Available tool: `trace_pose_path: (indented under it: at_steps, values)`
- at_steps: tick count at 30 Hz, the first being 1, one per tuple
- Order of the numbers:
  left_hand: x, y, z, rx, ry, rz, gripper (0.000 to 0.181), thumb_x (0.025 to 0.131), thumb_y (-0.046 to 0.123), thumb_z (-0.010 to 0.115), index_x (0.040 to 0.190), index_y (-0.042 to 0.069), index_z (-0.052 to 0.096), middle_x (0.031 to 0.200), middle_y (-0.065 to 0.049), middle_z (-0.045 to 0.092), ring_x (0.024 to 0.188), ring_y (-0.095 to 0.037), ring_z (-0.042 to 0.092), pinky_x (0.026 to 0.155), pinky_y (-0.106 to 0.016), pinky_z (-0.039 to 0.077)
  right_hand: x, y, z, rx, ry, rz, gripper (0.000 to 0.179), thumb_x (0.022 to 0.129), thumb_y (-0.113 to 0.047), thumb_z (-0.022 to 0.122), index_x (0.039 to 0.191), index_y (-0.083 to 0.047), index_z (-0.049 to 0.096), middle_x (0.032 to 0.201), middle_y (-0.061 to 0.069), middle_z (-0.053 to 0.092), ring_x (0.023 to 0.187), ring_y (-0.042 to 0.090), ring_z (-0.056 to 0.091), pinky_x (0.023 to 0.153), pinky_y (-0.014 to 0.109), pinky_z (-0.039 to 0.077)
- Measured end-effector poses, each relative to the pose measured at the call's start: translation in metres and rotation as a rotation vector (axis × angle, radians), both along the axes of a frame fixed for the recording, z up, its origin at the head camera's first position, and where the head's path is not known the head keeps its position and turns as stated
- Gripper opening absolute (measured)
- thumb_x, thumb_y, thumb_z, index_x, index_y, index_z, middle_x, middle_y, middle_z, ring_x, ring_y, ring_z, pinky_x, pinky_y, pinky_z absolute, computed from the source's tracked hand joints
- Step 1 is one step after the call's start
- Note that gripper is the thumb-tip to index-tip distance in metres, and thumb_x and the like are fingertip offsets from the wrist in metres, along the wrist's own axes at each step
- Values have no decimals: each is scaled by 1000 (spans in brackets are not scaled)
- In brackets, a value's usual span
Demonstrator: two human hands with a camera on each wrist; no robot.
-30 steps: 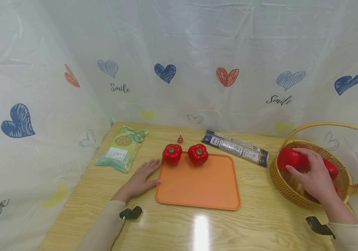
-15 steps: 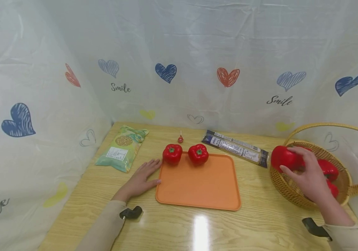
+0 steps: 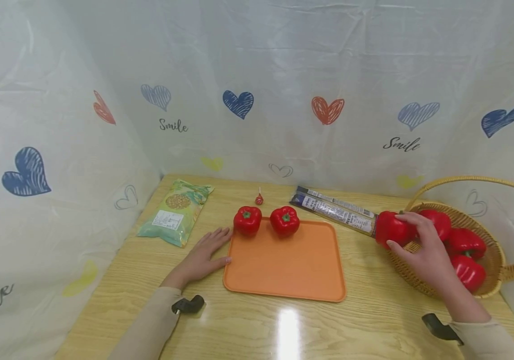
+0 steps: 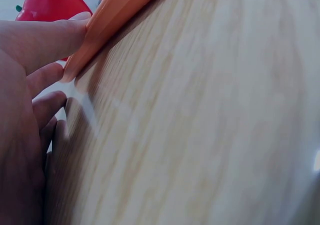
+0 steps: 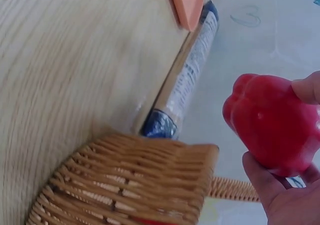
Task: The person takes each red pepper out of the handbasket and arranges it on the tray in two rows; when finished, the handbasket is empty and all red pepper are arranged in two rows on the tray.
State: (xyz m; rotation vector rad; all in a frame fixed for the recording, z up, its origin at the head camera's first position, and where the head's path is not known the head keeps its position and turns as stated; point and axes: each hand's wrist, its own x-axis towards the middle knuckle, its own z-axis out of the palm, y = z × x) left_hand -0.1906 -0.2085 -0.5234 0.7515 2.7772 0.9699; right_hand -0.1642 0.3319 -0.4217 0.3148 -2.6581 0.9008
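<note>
My right hand [image 3: 428,252] grips a red bell pepper [image 3: 391,229] just over the left rim of the wicker basket [image 3: 407,272]. In the right wrist view, thumb and fingers hold that pepper [image 5: 272,122] from either side, raised above the basket's edge. Several more red peppers [image 3: 466,243] lie inside the basket. On the left, my left hand [image 3: 200,257] rests flat with fingers spread, touching the left edge of the orange tray [image 3: 284,270]. Two red bell peppers, a left one [image 3: 247,221] and a right one [image 3: 284,221], stand at the tray's back edge, stems up.
A green food bag [image 3: 176,212] lies at the back left. Behind the tray is a small red lollipop [image 3: 259,199]. A long dark-ended packet [image 3: 335,211] lies between tray and basket. The basket's tall handle [image 3: 477,177] arches over it. A white printed curtain [image 3: 284,135] hangs behind.
My right hand has lifted the pepper from inside the basket and carried it left, over the rim. More of the peppers in the basket now show. The left hand has stayed still.
</note>
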Motion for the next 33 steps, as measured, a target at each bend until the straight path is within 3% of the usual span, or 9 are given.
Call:
trace_pose_path:
  at_steps: [12, 13, 16, 19, 21, 27, 33]
  values:
    - [1, 0, -1, 22, 8, -8, 74, 98, 42, 65, 159, 10, 36, 165, -11, 30, 155, -34, 17, 125, -54, 8, -4, -21, -19, -33, 39, 73, 73, 73, 0, 88, 137, -7, 53, 141, 23, 46, 122, 44, 46, 85, -3, 32]
    - [1, 0, -1, 22, 6, -7, 74, 98, 42, 65, 159, 10, 36, 165, -10, 30, 155, -34, 17, 126, -54, 8, -5, -23, -20, -43, 48, 83, 73, 73, 1, 88, 137, -6, 53, 140, 23, 46, 124, 37, 46, 85, -3, 33]
    - [1, 0, 0, 21, 0, -6, 75, 98, 42, 65, 159, 11, 36, 165, -10, 30, 155, -33, 17, 126, -53, 7, -8, -29, -23, -54, 56, 96, 70, 74, 2, 87, 136, -6, 54, 139, 23, 47, 122, 36, 48, 85, -3, 35]
    - [1, 0, 0, 25, 0, -6, 74, 98, 42, 65, 159, 11, 36, 165, -10, 30, 155, -33, 17, 126, -53, 7, -10, -34, -27, -60, 53, 100, 68, 75, 2, 87, 135, -6, 55, 139, 23, 47, 121, 37, 50, 85, -1, 35]
    - [1, 0, 0, 32, 2, -8, 74, 98, 41, 65, 159, 11, 36, 165, -11, 30, 155, -34, 17, 126, -54, 7, -12, -39, -29, -73, 44, 108, 68, 76, 2, 87, 135, -7, 55, 140, 24, 47, 118, 45, 51, 85, -1, 36]
    - [1, 0, -1, 29, 10, -9, 74, 98, 41, 65, 159, 10, 35, 165, -11, 30, 155, -35, 18, 125, -55, 8, -19, -52, -39, -133, 54, 150, 66, 74, 6, 86, 132, -4, 56, 142, 26, 45, 125, 51, 48, 89, -2, 36]
    - [0, 0, 0, 18, 9, -8, 74, 99, 41, 65, 159, 10, 35, 165, -11, 30, 155, -34, 17, 125, -54, 8, -23, -65, -47, -137, 38, 174, 64, 75, 6, 85, 132, -5, 56, 143, 23, 45, 125, 48, 49, 90, -2, 35]
